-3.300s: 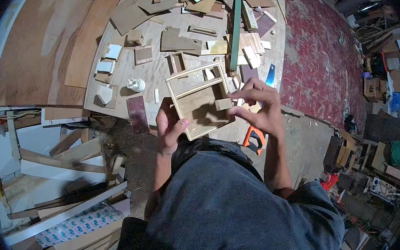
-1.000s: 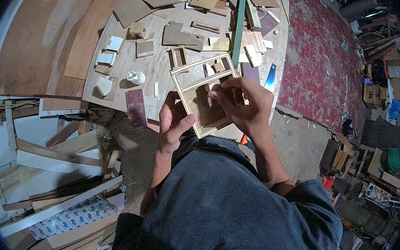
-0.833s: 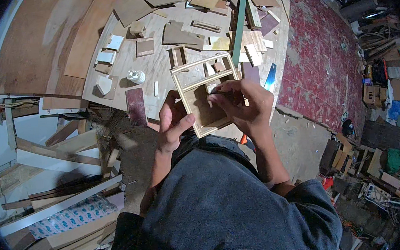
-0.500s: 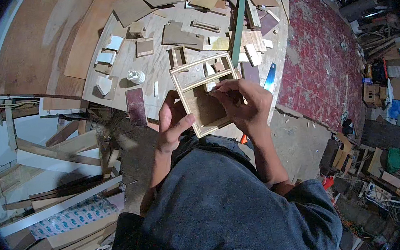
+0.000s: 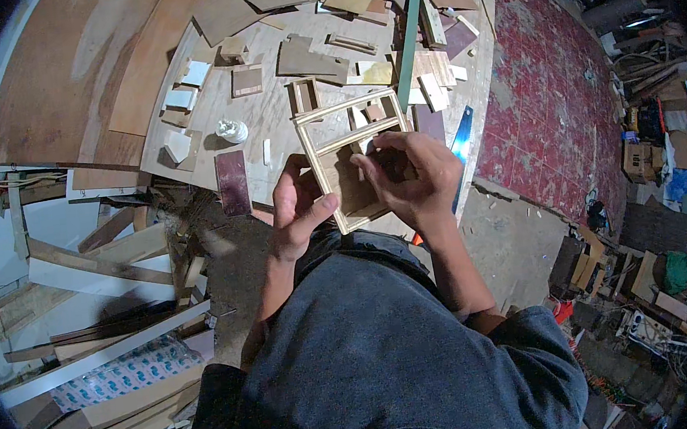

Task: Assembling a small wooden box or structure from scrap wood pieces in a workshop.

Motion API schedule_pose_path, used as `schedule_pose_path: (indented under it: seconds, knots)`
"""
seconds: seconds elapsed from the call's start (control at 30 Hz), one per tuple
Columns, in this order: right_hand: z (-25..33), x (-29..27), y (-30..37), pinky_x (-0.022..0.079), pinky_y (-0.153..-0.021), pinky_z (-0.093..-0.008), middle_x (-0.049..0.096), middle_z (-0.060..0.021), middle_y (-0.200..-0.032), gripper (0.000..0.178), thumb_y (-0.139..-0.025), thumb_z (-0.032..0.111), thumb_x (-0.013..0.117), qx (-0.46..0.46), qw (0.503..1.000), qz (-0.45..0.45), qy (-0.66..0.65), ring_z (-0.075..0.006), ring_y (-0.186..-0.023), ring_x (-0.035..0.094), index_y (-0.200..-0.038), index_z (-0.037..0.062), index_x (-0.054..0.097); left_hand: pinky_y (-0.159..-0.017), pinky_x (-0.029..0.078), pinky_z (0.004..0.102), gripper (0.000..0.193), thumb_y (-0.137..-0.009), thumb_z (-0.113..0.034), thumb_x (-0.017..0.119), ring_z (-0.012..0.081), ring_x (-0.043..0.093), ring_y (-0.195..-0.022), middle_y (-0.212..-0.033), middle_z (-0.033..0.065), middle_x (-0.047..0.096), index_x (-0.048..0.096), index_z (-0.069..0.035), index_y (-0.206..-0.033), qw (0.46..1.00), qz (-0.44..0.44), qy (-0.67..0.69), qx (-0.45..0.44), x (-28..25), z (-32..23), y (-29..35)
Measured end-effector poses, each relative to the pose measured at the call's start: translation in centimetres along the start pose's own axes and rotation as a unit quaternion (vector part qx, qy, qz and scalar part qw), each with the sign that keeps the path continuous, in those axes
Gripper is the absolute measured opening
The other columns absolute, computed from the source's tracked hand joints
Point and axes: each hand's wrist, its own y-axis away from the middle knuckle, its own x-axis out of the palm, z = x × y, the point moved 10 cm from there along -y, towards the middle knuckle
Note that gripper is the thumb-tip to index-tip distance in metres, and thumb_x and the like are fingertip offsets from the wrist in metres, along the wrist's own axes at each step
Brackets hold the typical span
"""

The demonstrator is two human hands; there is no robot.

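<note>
A small light-wood frame [image 5: 314, 163] with a crossbar and a brown back panel is held tilted over the table's near edge. My left hand [image 5: 298, 211] grips its left side, thumb on the front edge and fingers behind. My right hand [image 5: 421, 175] reaches over the frame's right side, thumb and forefinger bent toward each other just below the crossbar. Between those fingertips shows a small pale block [image 5: 366, 144], partly hidden by them. The remaining right fingers curl inward and cover part of the panel.
The wooden table [image 5: 269, 131] carries a white tub [image 5: 232, 131], a dark red board [image 5: 233, 184], a green strip [image 5: 410, 51] and several offcuts. A saw with a blue-lit blade [image 5: 463, 138] lies at the right edge. Scrap wood [image 5: 100, 263] is heaped at left.
My right thumb has slid slightly left and down, and its fingers now cover more of the pale block. The left hand keeps its hold; the frame has barely shifted.
</note>
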Motion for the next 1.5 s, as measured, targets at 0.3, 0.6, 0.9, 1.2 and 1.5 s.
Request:
schedule_pose_path:
  seconds: [0.3, 0.6, 0.9, 1.2, 1.5]
  knots:
    - [-0.6, -1.3, 0.3, 0.054, -0.063, -0.0240, 0.068, -0.0099, -0.090, 0.025, -0.073, -0.002, 0.077, 0.130, 0.978, 0.012, -0.160, -0.0126, -0.076, 0.066, -0.094, -0.0011, 0.064, -0.094, 0.044, 0.0309, 0.049, -0.083, -0.011, 0.068, 0.0160, 0.057, -0.105, -0.116, 0.0115, 0.060, 0.045, 0.000, -0.125, 1.000, -0.025, 0.010, 0.003, -0.6, -0.1, -0.2]
    - [-0.8, -0.3, 0.7, 0.054, -0.062, -0.0227, 0.068, -0.0072, -0.090, 0.024, -0.072, -0.004, 0.076, 0.119, 0.977, 0.148, -0.096, -0.0114, -0.075, 0.065, -0.093, 0.0015, 0.065, -0.091, 0.046, 0.0298, 0.047, -0.084, -0.011, 0.068, 0.0160, 0.059, -0.101, -0.114, 0.0110, 0.062, 0.046, -0.001, -0.124, 1.000, -0.017, -0.006, 0.001, -0.4, -0.1, -0.3]
    - [-0.6, -0.5, 0.3, 0.052, -0.059, -0.0210, 0.069, -0.0076, -0.089, 0.023, -0.074, -0.004, 0.077, 0.121, 0.980, 0.118, -0.102, -0.0113, -0.073, 0.067, -0.095, -0.0002, 0.070, -0.092, 0.046, 0.0304, 0.045, -0.085, -0.010, 0.067, 0.0167, 0.059, -0.104, -0.114, 0.0109, 0.062, 0.046, -0.001, -0.123, 1.000, -0.003, -0.015, -0.006, -0.5, 0.1, -0.3]
    - [-11.2, -1.5, 3.6, 0.057, -0.069, -0.0262, 0.068, -0.0093, -0.101, 0.022, -0.084, -0.003, 0.071, 0.293, 0.879, -0.091, -0.365, -0.0133, -0.085, 0.066, -0.105, -0.0025, 0.066, -0.094, 0.044, 0.0302, 0.048, -0.082, -0.013, 0.063, 0.0169, 0.058, -0.107, -0.114, 0.0100, 0.062, 0.048, -0.001, -0.126, 0.998, -0.066, 0.019, -0.007, -3.4, 1.7, 0.4]
    - [-14.0, 0.9, 6.4, 0.056, -0.064, -0.0269, 0.071, -0.0116, -0.090, 0.017, -0.083, 0.001, 0.073, 0.329, 0.843, 0.027, -0.425, -0.0148, -0.076, 0.068, -0.098, -0.0059, 0.069, -0.100, 0.040, 0.0312, 0.052, -0.083, -0.016, 0.058, 0.0187, 0.055, -0.111, -0.120, 0.0114, 0.061, 0.050, 0.004, -0.130, 0.992, -0.119, 0.024, -0.025, -7.1, 3.6, 1.3]
